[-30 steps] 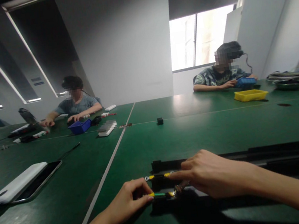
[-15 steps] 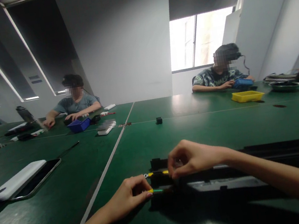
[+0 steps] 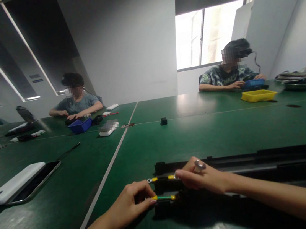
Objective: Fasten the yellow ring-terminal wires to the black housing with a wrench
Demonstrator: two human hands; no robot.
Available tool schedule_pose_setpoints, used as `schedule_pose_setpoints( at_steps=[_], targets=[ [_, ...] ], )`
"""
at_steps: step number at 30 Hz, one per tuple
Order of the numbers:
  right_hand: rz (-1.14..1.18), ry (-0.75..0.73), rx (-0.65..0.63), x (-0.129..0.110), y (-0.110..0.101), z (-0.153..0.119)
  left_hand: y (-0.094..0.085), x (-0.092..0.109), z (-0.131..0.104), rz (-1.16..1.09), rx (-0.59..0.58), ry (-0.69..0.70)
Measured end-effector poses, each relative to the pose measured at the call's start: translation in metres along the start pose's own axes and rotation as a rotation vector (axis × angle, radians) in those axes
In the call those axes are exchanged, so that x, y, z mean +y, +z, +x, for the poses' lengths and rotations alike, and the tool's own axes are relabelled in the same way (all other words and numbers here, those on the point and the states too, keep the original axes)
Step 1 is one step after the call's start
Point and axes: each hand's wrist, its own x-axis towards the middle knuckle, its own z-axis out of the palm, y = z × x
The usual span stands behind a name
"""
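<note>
A person seated at a green table point(image 3: 226, 134) pinches the near yellow end of a short green lead point(image 3: 164, 197) between the thumb and fingers of the left hand point(image 3: 134, 198), while the right hand point(image 3: 209, 179) bends over a second, black lead point(image 3: 163, 178) lying just beyond it, both at the left end of long black rails point(image 3: 298, 150). The step in hand looks to be close work on the far ends of these leads, with the left hand steadying the green one; the next move would seem to call for a firm left pinch and fine placing by the right fingers. A right fingertip sits at the black lead's far yellow sleeve, touching or just beside it; whether those fingers grasp anything cannot be told. A silvery round piece point(image 3: 200, 165) shows on the right hand, perhaps a ring, perhaps a held part. The green lead's near tip is hidden by the left fingers, its far tip is lost against dark parts, and the rails run behind the right forearm and out of frame.
</note>
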Motion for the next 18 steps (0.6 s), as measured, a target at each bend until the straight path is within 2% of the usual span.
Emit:
schedule_pose_setpoints(
  at_steps=[3, 18],
  targets=[
    [-0.029, 0.024, 0.067, 0.0055, 0.0021, -0.0011, 0.0, 0.0012, 0.0003, 0.006, -0.001, -0.013],
    [-0.095, 0.075, 0.047, -0.0017, 0.0051, -0.0002, -0.0001, 0.0023, 0.0003, 0.018, -0.014, -0.014]
  ],
)
